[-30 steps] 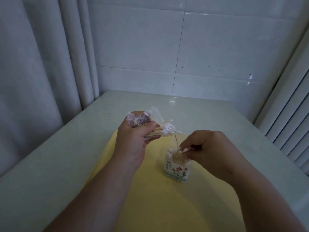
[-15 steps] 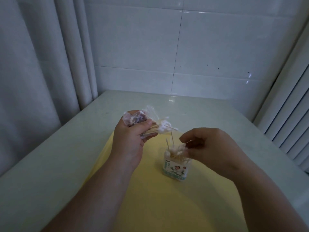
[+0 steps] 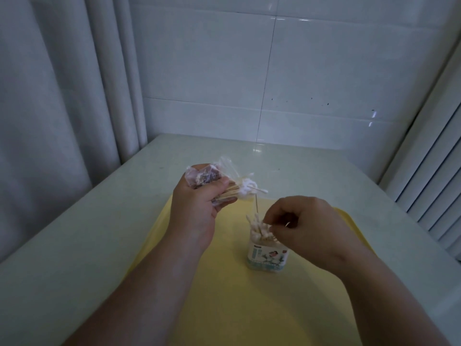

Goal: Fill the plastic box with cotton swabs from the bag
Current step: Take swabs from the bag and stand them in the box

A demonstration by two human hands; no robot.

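Observation:
My left hand [image 3: 197, 206] grips a clear plastic bag [image 3: 212, 177] of wooden-stick cotton swabs [image 3: 243, 189], whose white tips stick out of the bag's open end toward the right. Below them a small clear plastic box [image 3: 268, 258] with a printed label stands upright on a yellow tray [image 3: 224, 295]. Several swabs stand in the box, and one stick leans up out of it. My right hand [image 3: 306, 228] hovers at the box's right rim, its fingertips pinched together over the swab tips. Whether a swab is between them is hidden.
The yellow tray lies on a pale green table [image 3: 74, 233]. A grey curtain [image 3: 50, 108] hangs at the left, a white tiled wall [image 3: 274, 71] stands behind, and slatted blinds [image 3: 429, 183] run along the right.
My right hand has shifted slightly at the box's rim, with its fingers staying pinched. The left hand still holds the bag in about the same place.

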